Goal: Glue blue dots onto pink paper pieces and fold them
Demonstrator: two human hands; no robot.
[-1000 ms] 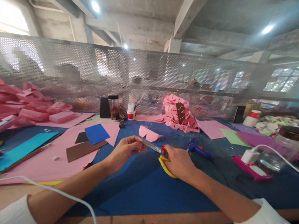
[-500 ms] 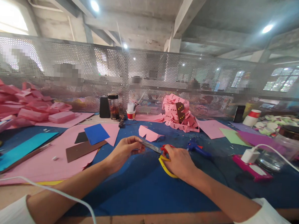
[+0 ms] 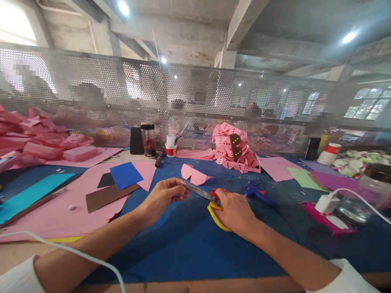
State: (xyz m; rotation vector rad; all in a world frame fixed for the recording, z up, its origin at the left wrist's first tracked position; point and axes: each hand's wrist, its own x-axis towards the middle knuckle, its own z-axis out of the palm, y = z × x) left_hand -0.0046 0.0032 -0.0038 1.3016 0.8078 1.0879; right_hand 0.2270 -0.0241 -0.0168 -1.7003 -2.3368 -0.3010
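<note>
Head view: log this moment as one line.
right hand: grips scissors by handles | left hand: at blade tips, hold unclear | folded pink paper: on blue surface, beyond hands | glue gun: right of paper

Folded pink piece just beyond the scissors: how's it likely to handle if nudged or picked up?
The folded pink piece looks like paper or thin card, so it's probably very light and apt to slide on the blue surface. Its creases hold it in a raised shape, suggesting some stiffness, but a firm pinch would likely crush it.
</note>
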